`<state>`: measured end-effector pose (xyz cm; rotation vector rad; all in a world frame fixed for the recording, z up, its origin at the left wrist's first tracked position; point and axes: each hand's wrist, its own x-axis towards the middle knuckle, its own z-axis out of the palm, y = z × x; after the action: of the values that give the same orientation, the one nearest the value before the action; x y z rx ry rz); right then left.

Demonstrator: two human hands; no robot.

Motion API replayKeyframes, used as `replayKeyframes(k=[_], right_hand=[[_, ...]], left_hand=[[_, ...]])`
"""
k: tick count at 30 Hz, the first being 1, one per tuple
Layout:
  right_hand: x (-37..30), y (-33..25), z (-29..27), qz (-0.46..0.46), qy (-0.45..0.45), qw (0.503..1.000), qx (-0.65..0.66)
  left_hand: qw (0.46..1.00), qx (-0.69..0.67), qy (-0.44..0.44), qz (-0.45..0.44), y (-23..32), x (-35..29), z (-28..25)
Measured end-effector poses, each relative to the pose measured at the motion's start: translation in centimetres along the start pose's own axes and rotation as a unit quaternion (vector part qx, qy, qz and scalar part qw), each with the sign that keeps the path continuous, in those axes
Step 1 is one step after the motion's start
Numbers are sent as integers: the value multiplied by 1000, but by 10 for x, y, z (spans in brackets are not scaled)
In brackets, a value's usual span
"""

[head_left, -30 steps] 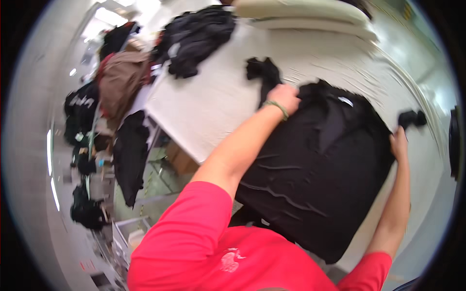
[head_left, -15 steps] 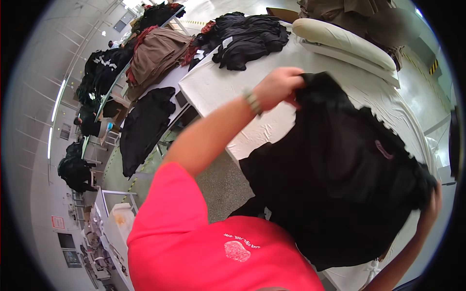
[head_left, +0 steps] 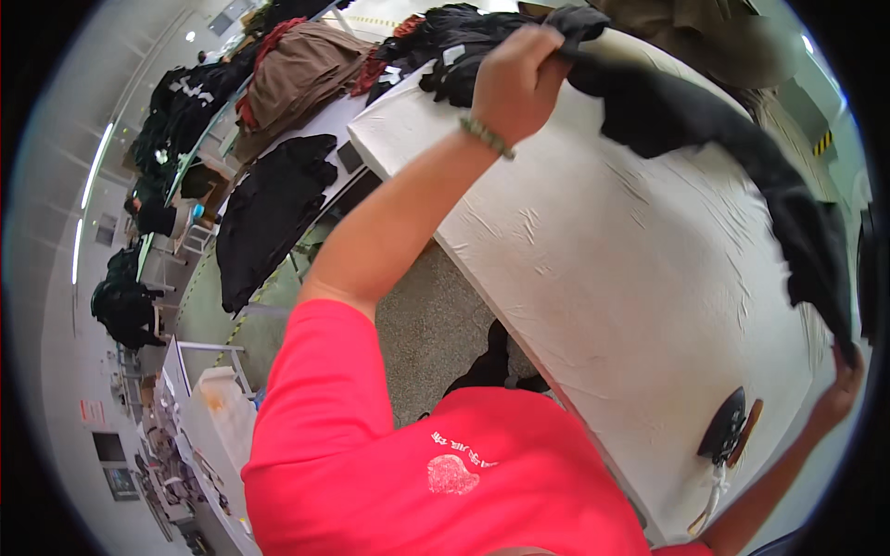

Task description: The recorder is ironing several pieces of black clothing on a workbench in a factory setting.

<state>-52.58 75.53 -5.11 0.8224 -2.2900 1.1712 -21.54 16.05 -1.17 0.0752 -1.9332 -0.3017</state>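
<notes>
A black garment (head_left: 681, 111) hangs stretched between my two hands, lifted above the far and right side of a white cloth-covered table (head_left: 603, 278). My left hand (head_left: 521, 82) is closed on one end of it, near the far edge of the table. At the right, my right hand (head_left: 842, 382) grips the other end, low beside the table's right side. Part of the garment is blurred by motion, and its full shape does not show. Near my right forearm an iron (head_left: 723, 428) with a pale cord rests on the table, a brown strip beside it.
Behind my left hand lies a pile of black garments (head_left: 454, 56). Left of the table, a black garment (head_left: 276, 218) drapes over another surface near a brown heap of cloth (head_left: 306, 74). Brown cloth (head_left: 691, 32) hangs at the far right. A person (head_left: 153, 213) is far left.
The black garment has been raised off the near part of the table and swung away from me, uncovering the white cloth and the iron. My left hand moved farther up and away.
</notes>
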Motion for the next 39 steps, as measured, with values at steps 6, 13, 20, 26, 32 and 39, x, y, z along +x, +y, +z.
replayKeyframes(k=[6,13,20,26,32,39], right_hand=[[-155,-55,78,50,-109,992,-36],[-301,-89,91,75,-198,977,-32],[-396,-89,90,95,-315,942,-66],[-305,-23,59,12,-220,944,-246],[-255,67,56,146,-133,855,-479],[-256,59,42,257,-228,844,-412]], left_hand=[[979,-5,-97,-177,-2,-170,12],[924,73,-80,-366,40,-338,-49],[683,-85,41,-725,68,-407,-61],[609,-157,118,-769,59,-395,-36],[741,70,-222,-631,-5,-387,-1],[709,-76,-94,-694,-20,-378,-17]])
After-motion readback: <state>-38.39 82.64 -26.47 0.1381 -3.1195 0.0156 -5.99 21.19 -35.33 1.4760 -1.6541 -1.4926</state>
